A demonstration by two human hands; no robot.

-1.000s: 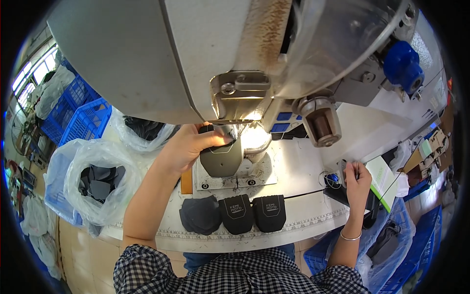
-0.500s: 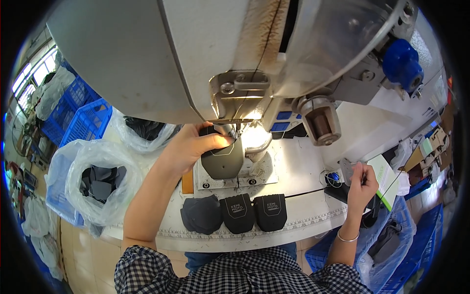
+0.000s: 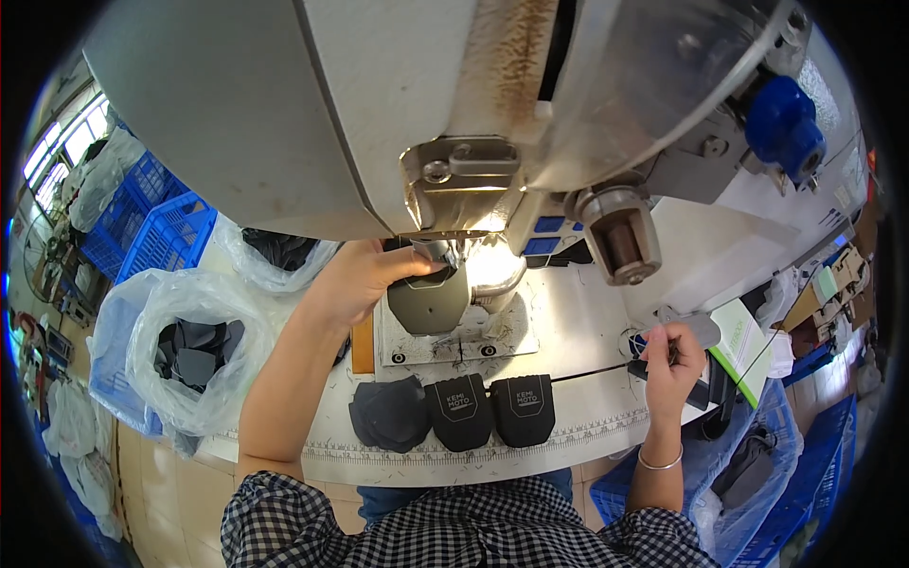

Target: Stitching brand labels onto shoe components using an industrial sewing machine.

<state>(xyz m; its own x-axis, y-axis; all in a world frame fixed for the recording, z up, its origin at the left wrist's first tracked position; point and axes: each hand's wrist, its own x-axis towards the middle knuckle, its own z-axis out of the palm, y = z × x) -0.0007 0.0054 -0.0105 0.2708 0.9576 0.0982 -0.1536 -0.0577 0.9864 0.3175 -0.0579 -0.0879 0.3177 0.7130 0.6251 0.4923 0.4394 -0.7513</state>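
Note:
A dark grey fabric piece (image 3: 428,301) with a small hole lies on the sewing machine's bed plate (image 3: 445,348), under the machine head. My left hand (image 3: 355,284) grips its far left part, thumb on top beside the presser foot (image 3: 453,254); the fingertips are partly hidden by the machine head. At the right, my right hand (image 3: 674,371) is closed, fingers curled round something small and dark that I cannot make out. A grey metal plate (image 3: 699,330) shows just beyond it. Two dark pieces with pale print (image 3: 459,411) and a stack of plain dark grey pieces (image 3: 388,415) lie near the table's front edge.
Plastic bags of dark pieces (image 3: 194,364) and blue crates (image 3: 170,237) stand at the left. Another blue crate with a bag (image 3: 748,473) is at the lower right. A green-and-white box (image 3: 743,346) lies beyond my right hand. The machine head (image 3: 454,85) hangs over the work.
The fabric piece and my left hand have shifted slightly away from me, toward the needle. My right hand has moved left and a little nearer, and the metal plate beside it has shifted right.

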